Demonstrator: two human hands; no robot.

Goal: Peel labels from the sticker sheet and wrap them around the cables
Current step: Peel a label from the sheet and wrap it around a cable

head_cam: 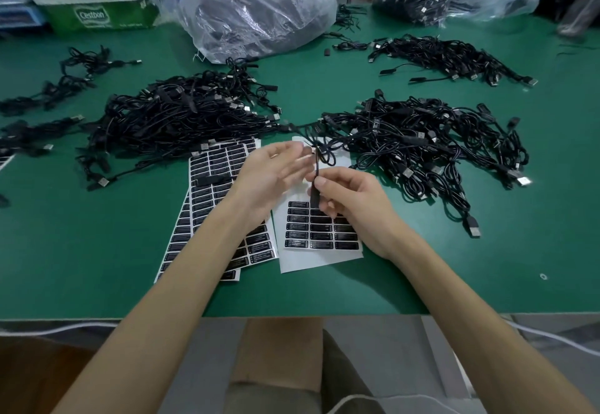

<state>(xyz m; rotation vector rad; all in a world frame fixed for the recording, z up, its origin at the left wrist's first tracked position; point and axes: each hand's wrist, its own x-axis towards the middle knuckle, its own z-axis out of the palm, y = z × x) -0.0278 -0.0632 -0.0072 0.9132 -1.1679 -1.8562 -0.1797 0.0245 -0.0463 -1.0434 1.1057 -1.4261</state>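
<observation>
Forearms (181, 283) cross a green table (97, 251): right hand (350, 206) pinches a black cable (314, 198) above a sticker sheet (311, 261); left hand (272, 173) hovers alongside, fingers loosely spread.

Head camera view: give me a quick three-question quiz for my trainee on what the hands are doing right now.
1. True or false: the right hand pinches a black cable.
2. The left hand is: A) gripping a box, B) open, fingers straight, C) out of view.
3. Which has fewer labels left, the sheet under the right hand or the stack under the left forearm?
Key: 1 true; 2 B; 3 the sheet under the right hand.
</observation>
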